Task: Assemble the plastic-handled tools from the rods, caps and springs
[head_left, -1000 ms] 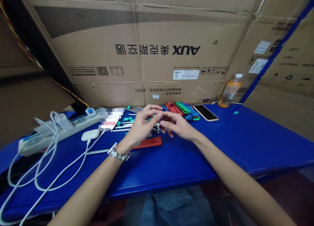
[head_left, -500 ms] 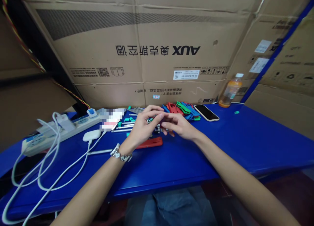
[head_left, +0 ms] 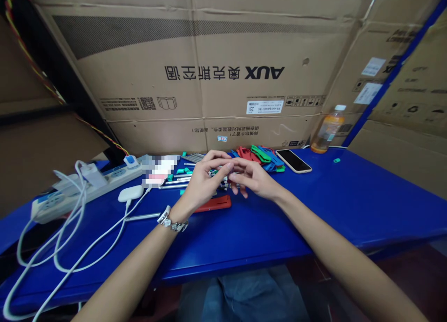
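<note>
My left hand (head_left: 206,175) and my right hand (head_left: 256,176) meet fingertip to fingertip above the table, their fingers loosely bent and apart. Nothing shows held in either, though the overlap of the fingertips hides part of the space between. Beneath and behind them lie several silver metal tubes (head_left: 176,187) and small green caps (head_left: 187,171). A red flat plastic piece (head_left: 213,203) rests in front of my left hand. Beyond my right hand is a pile of red, green and blue plastic clips (head_left: 267,156). A metal watch (head_left: 172,221) circles my left wrist.
A white power strip (head_left: 87,191) with cables and a white earphone case (head_left: 130,194) occupy the left. A phone (head_left: 294,161), a drink bottle (head_left: 327,130) and a loose green cap (head_left: 336,160) are on the right. Cardboard (head_left: 223,47) walls the back of the blue table (head_left: 349,205).
</note>
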A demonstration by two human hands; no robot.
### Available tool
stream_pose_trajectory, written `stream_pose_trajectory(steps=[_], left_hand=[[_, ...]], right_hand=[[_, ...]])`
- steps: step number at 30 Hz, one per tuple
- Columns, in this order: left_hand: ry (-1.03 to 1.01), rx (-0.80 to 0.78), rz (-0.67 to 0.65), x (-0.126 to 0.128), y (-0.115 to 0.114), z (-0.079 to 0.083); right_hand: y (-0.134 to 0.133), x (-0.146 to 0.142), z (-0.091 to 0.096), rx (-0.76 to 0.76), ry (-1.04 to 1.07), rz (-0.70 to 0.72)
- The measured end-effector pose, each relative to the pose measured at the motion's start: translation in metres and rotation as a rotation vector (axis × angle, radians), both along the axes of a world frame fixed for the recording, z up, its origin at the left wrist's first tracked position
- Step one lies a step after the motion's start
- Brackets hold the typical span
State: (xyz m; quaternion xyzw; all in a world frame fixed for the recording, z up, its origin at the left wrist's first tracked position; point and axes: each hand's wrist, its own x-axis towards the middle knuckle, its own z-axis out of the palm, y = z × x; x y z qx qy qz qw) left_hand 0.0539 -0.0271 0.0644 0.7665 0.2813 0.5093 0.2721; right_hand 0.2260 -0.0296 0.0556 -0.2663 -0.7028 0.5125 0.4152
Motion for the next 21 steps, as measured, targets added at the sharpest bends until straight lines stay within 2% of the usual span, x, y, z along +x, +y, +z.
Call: stream_pose_trajectory(steps=[2,6,8,11,13,16,21], left_hand=[[0.005,0.001,0.002,-0.002,0.0,-0.002],[-0.004,-0.012,0.096,-0.015,0.001,-0.01],[0.2,0.015,0.119,-0.025,0.001,-0.017],[0.524,0.081,0.046,-0.039,-0.002,-0.029],[0.624,0.071,-0.023,-0.043,-0.003,-0.035],[0.657,0.027,-0.069,-0.042,-0.004,-0.04],[0.66,-0.003,-0.071,-0.039,-0.005,-0.039]], right_hand=[[0.0,0.003,0.001,-0.001,-0.018,0.025],[0.003,0.001,-0.002,0.009,-0.016,-0.101],[0.005,-0.003,-0.004,-0.003,0.023,-0.138],[0.005,-0.011,-0.008,-0.024,0.059,-0.161],[0.004,-0.016,-0.01,-0.025,0.067,-0.201],[0.0,-0.021,-0.012,0.007,0.088,-0.225],[-0.005,-0.016,-0.008,0.039,0.054,-0.111]])
